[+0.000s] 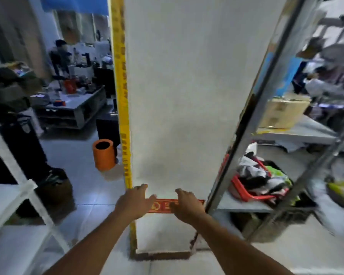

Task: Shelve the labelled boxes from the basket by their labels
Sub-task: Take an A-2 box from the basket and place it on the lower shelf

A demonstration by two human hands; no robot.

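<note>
1. Both your forearms reach forward from the bottom edge; your left hand (134, 199) and right hand (187, 203) are held apart, fingers loosely bent, gripping nothing.
2. Your hands hover in front of a white pillar (187, 96), level with a red strip (163, 205) low on it. Whether your fingertips touch the wall or the strip cannot be told.
3. No labelled box is in either hand, and none can be picked out for certain. A red basket (246, 192) sits on the lower shelf of the metal rack (252, 120) to your right, heaped with dark and light items.
4. The step in hand looks like getting to the basket: turn right, steady yourself, and read a label before lifting anything.
5. Take one box at a time so the label faces you on the way to its shelf.
6. Blur smears the right side; the basket's contents, any labels, and the cardboard box (284, 112) on the upper shelf are hard to read.
7. An orange bin (104, 154) stands on the floor to your left, past the pillar's yellow edge tape (123, 96).
</note>
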